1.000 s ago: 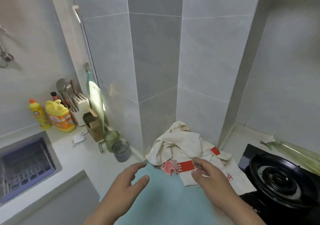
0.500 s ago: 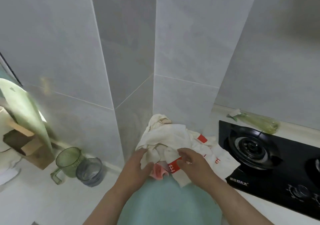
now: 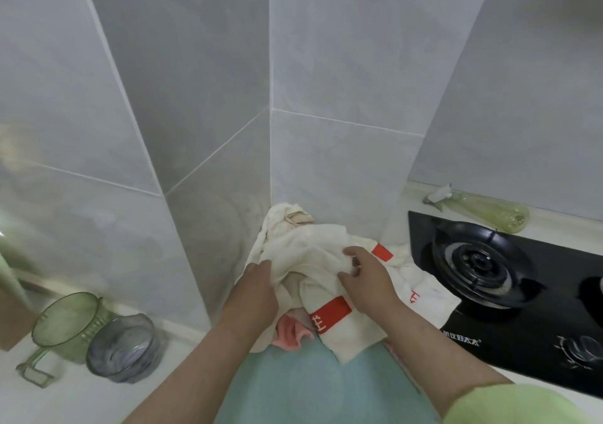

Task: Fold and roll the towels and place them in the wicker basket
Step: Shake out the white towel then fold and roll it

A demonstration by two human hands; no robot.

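White desk (image 3: 81, 400) underneath, black hob (image 3: 522, 309) on my right, teal towel (image 3: 310, 384) spread before me, cream towels (image 3: 310, 250) heaped in the wall corner. Left grip (image 3: 251, 293) and right grip (image 3: 368, 280) are both clamped on the heap's top layer. The risk is tangled folds: one pull could drag everything, little pink cloth (image 3: 290, 332) included, onto the burner. No basket in sight.

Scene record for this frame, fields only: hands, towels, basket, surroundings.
left hand: grips the cream towel pile at its left edge
right hand: pinches a fold on top of the pile
pile location: in the corner of the tiled wall
beneath/front: pink cloth under the pile, teal towel spread in front
wicker basket: not in view
right: gas stove
left: green cup, grey cup
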